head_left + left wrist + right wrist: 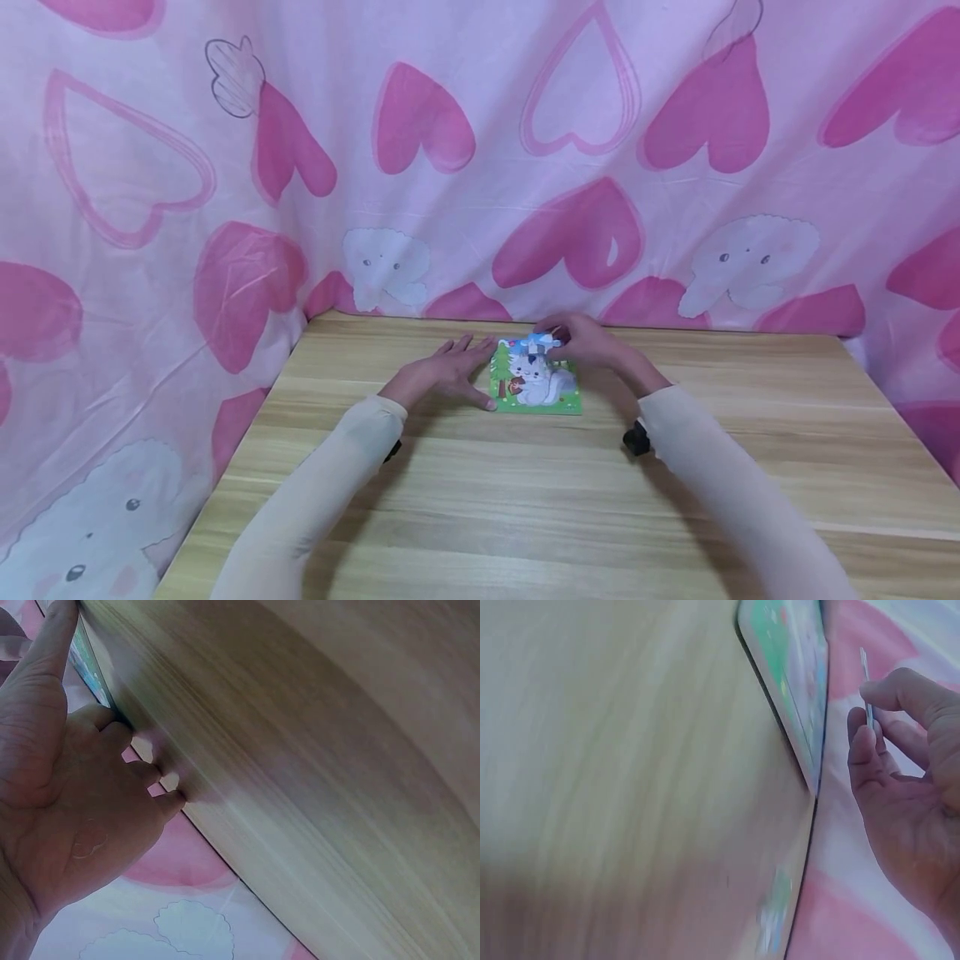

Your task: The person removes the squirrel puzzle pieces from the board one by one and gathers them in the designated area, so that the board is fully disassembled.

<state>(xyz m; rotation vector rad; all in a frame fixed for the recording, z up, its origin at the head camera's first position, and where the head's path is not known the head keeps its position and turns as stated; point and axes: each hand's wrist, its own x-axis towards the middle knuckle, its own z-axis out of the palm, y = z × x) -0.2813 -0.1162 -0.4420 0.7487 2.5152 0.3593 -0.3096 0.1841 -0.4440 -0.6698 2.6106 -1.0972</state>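
A square jigsaw puzzle lies on the table, showing a white cartoon animal on green ground with trees. My left hand rests at its left side, fingers spread; the thumb reaches the lower left corner and the fingertips the upper left edge. In the left wrist view, the left hand has its fingertips down on the wood. Over the puzzle's upper right part, my right hand pinches a small blue-and-white puzzle piece. Seen edge-on in the right wrist view, this thin puzzle piece sits between thumb and fingers, raised above the puzzle.
The wooden table ends at the back against a pink curtain with hearts. A small blurred green-and-blue patch shows on the tabletop near its far edge. A black strap mount hangs under the right wrist.
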